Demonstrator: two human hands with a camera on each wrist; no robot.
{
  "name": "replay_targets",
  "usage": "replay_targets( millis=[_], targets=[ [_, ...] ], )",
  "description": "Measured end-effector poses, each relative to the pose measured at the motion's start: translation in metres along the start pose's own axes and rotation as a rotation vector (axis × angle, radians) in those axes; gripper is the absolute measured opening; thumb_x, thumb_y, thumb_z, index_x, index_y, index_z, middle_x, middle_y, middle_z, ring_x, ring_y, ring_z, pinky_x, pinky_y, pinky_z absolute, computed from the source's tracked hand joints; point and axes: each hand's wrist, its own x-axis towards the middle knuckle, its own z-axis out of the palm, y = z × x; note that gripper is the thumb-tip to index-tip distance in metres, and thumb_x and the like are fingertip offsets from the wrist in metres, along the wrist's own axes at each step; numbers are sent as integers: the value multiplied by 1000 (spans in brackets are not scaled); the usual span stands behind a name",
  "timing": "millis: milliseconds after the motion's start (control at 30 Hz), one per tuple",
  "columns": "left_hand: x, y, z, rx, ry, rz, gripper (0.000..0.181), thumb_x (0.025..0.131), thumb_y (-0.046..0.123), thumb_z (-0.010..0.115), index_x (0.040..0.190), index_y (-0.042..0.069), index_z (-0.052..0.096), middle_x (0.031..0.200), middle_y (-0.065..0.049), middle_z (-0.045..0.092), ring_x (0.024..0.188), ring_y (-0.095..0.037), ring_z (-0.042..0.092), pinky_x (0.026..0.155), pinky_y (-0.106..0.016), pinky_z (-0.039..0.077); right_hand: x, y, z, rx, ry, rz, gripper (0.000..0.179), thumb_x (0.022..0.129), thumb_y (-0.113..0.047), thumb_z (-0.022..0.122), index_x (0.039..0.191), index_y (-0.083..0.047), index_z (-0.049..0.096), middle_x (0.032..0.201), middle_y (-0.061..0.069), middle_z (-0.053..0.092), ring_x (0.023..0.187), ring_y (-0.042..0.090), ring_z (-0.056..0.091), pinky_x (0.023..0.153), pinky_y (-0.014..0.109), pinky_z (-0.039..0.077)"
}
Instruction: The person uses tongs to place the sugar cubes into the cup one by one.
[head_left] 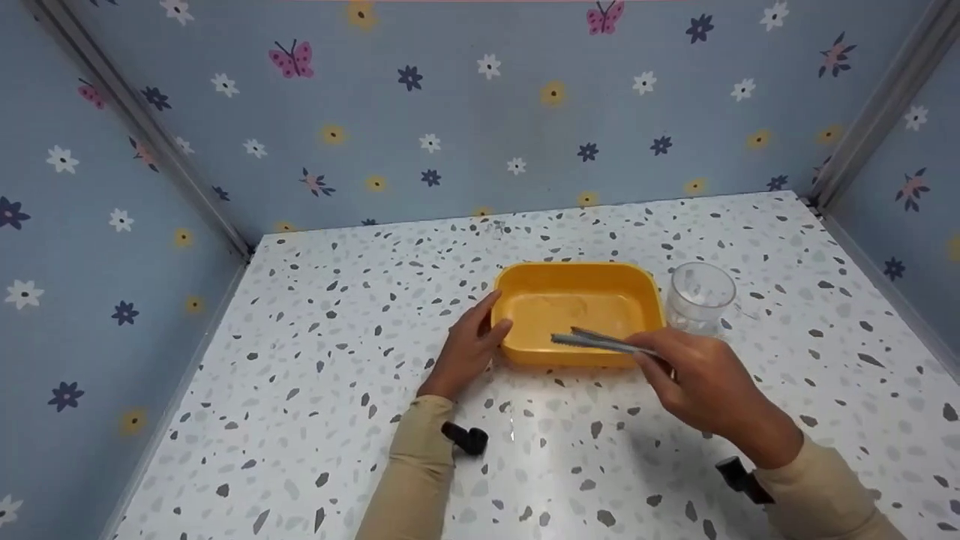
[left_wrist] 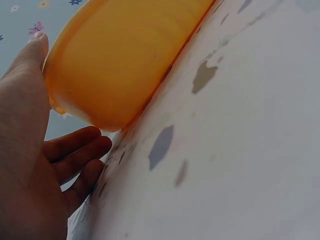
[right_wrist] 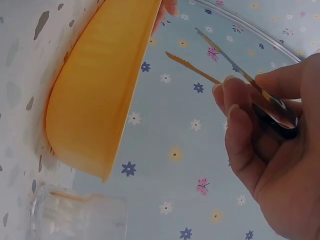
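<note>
A shallow yellow plastic tub [head_left: 577,358] stands on the table. My left hand [head_left: 466,352] holds its left end, the thumb over the rim and the other fingers along the outside wall. In the left wrist view several of those fingers [left_wrist: 82,152] are bent loosely near the tub's [left_wrist: 120,60] lower edge. Above the tub's front right rim, my right hand [head_left: 697,379] grips small metal tongs [head_left: 592,341]. Their serrated arms are spread in the right wrist view, with nothing between the tips. Faint patches mark the tub's floor; I cannot tell what they are.
A clear glass mug [head_left: 701,296] stands right of the tub, close to its right end. Something pale shows in the mug [right_wrist: 80,215], too blurred to name. Patterned blue panels [head_left: 480,112] border the speckled white table [head_left: 337,390] at the back and sides.
</note>
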Motion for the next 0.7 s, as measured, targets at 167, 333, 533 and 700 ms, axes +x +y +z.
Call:
replay_targets(
  millis=[167,333,533,700],
  targets=[
    [-1,-2,-3,-23,25,6,65,103,45,55,160,31,28,146,-5,52,128,-17,52,107,-35,43,-1,-4,8,18,-54,-20,24,85,1,74,105,-11,74,87,-5,69,64,4,49,53,19,44],
    [-2,-3,-4,-56,40,29,72,102,45,56,162,33,18,132,-6,59,117,-18,60,98,-37,50,-5,-4,14,33,-47,-77,23,84,1,73,104,-10,73,86,-5,69,62,4,49,52,19,44],
    [-3,-4,-5,-79,39,-1,74,99,56,54,161,35,19,133,-2,58,116,-16,60,99,-36,49,-7,-4,20,56,-31,-132,22,84,0,74,103,-12,73,81,-10,64,60,3,46,51,16,42],
    [-5,-6,-5,-78,47,-1,75,99,58,53,161,29,22,133,-5,59,116,-17,60,100,-36,48,-9,-7,28,68,-97,-132,23,85,-3,76,104,-15,71,88,-8,67,62,5,48,53,19,43]
  ],
)
